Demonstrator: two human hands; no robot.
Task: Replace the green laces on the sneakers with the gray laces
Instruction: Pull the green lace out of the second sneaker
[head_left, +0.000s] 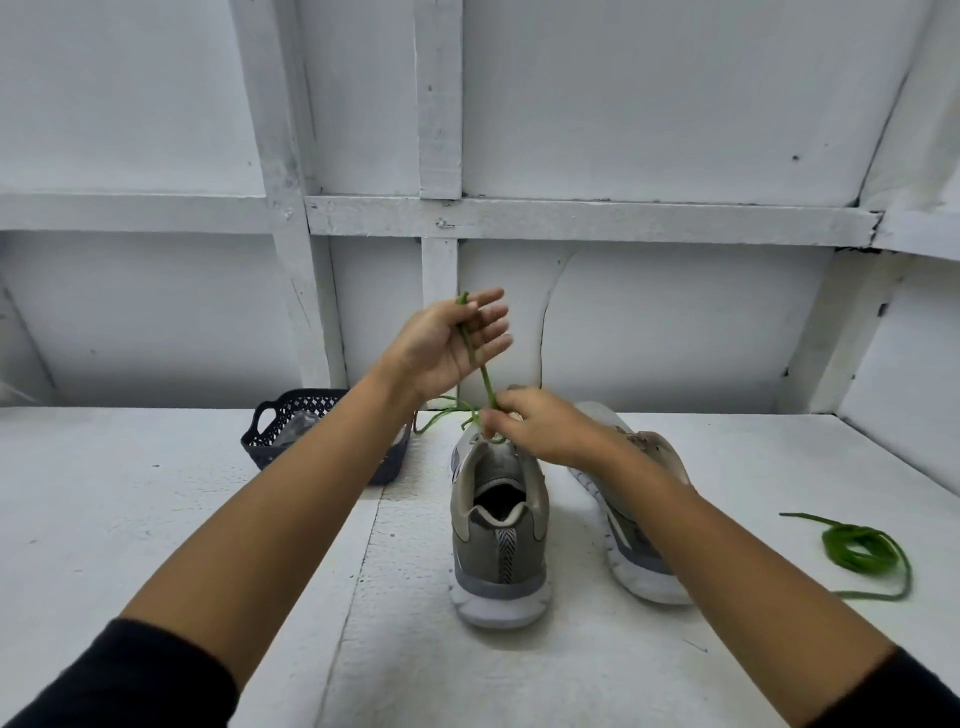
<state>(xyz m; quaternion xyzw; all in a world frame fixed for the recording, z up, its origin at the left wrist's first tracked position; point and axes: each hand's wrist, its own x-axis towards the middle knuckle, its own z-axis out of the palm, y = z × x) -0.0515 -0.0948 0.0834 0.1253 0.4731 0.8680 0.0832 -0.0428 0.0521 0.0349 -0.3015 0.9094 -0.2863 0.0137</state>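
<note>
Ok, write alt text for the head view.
A left hand and right hand hold a green lace above a gray sneaker on a white table; a second sneaker, a coiled green lace and a dark basket sit nearby.

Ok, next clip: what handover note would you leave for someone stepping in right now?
Left hand: raised, holding the green lace across its palm.
Right hand: pinching that lace at the upright sneaker's collar.
The other sneaker lies tilted to its right; a loose green lace is coiled on the table.
Done: apparently one lace out. Left: free this one, thread gray laces, none visible; check the basket.
</note>
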